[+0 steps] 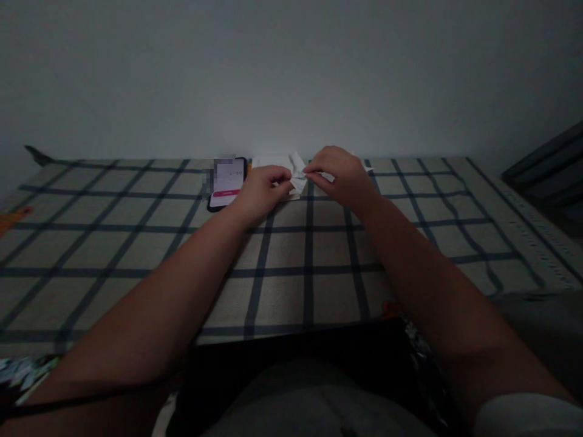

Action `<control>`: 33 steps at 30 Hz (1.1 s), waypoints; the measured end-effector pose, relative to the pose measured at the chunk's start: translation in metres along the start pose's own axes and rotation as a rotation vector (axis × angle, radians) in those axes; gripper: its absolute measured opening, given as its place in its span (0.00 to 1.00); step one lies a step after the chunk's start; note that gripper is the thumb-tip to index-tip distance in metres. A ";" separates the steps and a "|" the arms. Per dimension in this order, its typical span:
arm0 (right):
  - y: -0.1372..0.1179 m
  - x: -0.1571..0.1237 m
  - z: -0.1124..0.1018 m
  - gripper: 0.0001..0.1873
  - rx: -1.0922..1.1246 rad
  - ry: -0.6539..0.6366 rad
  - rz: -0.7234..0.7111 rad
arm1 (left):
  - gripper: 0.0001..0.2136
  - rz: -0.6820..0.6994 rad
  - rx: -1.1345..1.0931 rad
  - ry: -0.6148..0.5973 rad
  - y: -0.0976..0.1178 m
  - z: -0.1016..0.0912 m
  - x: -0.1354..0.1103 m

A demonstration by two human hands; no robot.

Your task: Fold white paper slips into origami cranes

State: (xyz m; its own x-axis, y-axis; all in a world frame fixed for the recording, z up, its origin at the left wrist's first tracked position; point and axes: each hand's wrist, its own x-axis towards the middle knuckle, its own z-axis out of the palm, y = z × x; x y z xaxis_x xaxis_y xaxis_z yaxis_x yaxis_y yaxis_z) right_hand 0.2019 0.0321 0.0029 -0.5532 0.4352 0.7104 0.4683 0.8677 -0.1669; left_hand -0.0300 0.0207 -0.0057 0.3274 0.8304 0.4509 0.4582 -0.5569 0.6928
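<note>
Between my hands is a small piece of folded white paper point(298, 172), its creased flaps pointing up and down. My left hand point(264, 187) pinches its left side with thumb and fingertips. From the right, my right hand point(339, 174) grips the paper's other side between thumb and index finger. Behind my left hand lies a flat stack of white sheets point(271, 162), partly hidden by the hand. A white paper tip point(368, 169) sticks out just past my right hand; the rest of it is hidden.
A phone point(229, 179) with a lit screen lies left of my left hand. The checked tablecloth point(282, 261) covers the table up to the grey wall point(291, 73). An orange object point(13, 220) is at the far left, and a dark slatted thing point(551, 176) stands at the right.
</note>
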 end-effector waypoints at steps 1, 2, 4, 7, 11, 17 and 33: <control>0.000 0.000 0.000 0.07 0.012 -0.004 -0.001 | 0.07 0.047 0.072 0.021 -0.001 -0.001 0.000; 0.000 0.000 0.000 0.07 0.028 -0.005 0.002 | 0.06 0.086 0.137 0.036 -0.002 -0.002 0.001; -0.002 0.000 0.000 0.07 0.075 0.000 0.025 | 0.06 0.143 0.226 0.052 -0.004 -0.005 0.002; -0.006 0.000 0.002 0.07 0.191 0.050 0.130 | 0.05 0.195 0.280 0.088 -0.007 -0.008 0.003; -0.010 0.001 0.011 0.12 0.407 0.155 0.390 | 0.05 0.232 0.315 0.124 -0.007 -0.010 0.003; -0.007 0.002 0.023 0.22 0.572 0.101 0.590 | 0.05 0.211 0.324 0.094 -0.004 -0.006 0.001; -0.012 0.005 0.024 0.14 0.463 0.176 0.649 | 0.16 -0.080 -0.195 0.187 0.003 0.014 -0.001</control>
State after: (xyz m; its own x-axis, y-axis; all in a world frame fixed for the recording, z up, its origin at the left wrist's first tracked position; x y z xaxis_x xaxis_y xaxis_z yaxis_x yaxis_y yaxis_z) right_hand 0.1769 0.0299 -0.0081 -0.1355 0.8744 0.4659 0.3048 0.4842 -0.8202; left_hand -0.0174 0.0176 -0.0117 0.1298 0.8709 0.4741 0.3027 -0.4901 0.8174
